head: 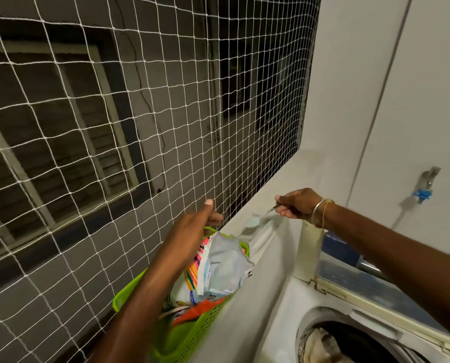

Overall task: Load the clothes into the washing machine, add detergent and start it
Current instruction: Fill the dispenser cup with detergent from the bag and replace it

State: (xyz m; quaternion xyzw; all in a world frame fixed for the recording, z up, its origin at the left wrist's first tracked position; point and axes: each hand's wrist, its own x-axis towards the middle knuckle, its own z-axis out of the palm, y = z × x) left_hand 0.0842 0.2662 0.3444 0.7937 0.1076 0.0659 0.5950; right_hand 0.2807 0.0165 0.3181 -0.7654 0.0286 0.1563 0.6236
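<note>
My right hand (298, 204) grips a metal spoon (260, 218) whose bowl carries pale blue-white detergent powder, held above the ledge beside the washing machine. My left hand (196, 221) reaches over a green plastic basket (189, 334) and holds the top of an open silver detergent pouch (226, 263) standing in it. The top-loading washing machine (278, 310) sits at lower right with its lid raised (360, 281). Clothes (320, 344) lie in the drum.
White safety netting (114, 121) covers the opening on the left above a grey tiled wall. A white ledge (278, 179) runs beside the machine. A tap with a blue fitting (425, 191) is on the right wall. Colourful packets fill the basket.
</note>
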